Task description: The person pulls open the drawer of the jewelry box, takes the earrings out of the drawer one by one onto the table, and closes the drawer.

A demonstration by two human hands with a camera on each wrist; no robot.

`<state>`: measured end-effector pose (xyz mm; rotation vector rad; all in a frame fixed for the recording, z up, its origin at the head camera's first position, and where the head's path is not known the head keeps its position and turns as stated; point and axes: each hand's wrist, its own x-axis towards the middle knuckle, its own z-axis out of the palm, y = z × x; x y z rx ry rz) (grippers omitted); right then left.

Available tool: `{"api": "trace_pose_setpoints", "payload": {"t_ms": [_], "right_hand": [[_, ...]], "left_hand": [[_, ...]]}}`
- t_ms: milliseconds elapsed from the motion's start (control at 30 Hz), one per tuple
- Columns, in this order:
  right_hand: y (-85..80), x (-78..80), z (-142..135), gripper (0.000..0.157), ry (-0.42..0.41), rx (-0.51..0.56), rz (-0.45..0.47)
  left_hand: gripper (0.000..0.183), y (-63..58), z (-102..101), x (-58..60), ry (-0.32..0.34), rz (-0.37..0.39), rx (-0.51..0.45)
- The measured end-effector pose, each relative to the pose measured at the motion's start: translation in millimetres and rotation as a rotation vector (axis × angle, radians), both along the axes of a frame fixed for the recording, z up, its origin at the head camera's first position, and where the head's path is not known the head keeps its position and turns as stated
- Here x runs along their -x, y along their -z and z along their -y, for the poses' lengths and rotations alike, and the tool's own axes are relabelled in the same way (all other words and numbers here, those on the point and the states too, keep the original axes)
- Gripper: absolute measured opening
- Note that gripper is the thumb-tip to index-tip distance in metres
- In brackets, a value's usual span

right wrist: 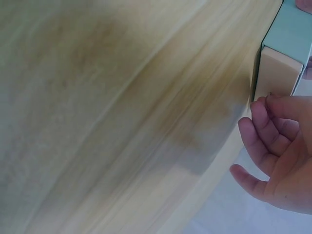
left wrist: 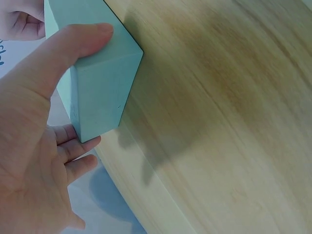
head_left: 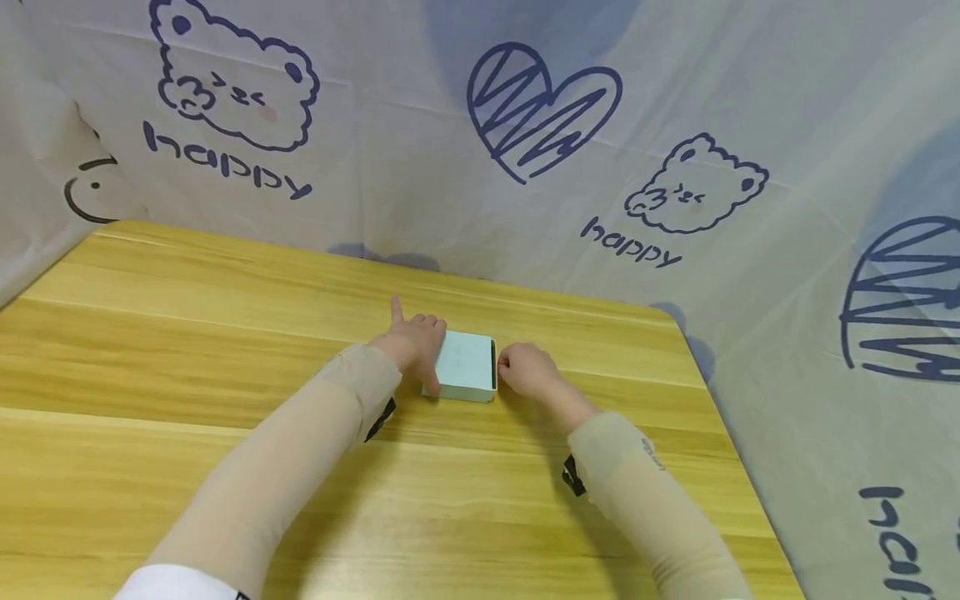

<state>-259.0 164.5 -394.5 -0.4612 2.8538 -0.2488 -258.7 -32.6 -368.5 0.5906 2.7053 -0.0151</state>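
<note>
Item: pale blue-green rectangular box (head_left: 467, 367), on yellow wood-grain table (head_left: 465, 500), near far edge, closer to far right corner than far left | Left hand (head_left: 415, 343): grasping box's left end, thumb opposite fingers | Right hand (head_left: 529, 370): thumb and fingertip meet at box's peach inner end panel (right wrist: 278, 73); cannot tell whether anything is grasped.

Pale teal box (head_left: 467, 360), flat on wooden table (head_left: 450, 500); cream inner part (right wrist: 277, 73) showing at right end.

Head view: high, facing forward and down. Wrist views: close-up, both sharing pale-green box (left wrist: 100, 95).
</note>
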Motion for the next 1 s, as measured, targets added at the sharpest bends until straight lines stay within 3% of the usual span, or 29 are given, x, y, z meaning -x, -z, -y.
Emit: {"api": "trace_pose_setpoints", "payload": {"t_ms": [1000], "right_hand": [[-5.2,-3.1,-26,0.042,0.044,-0.037,-0.006]], "left_hand": [[0.106,1.7,1,0.8,0.010,-0.006,0.007]]}}
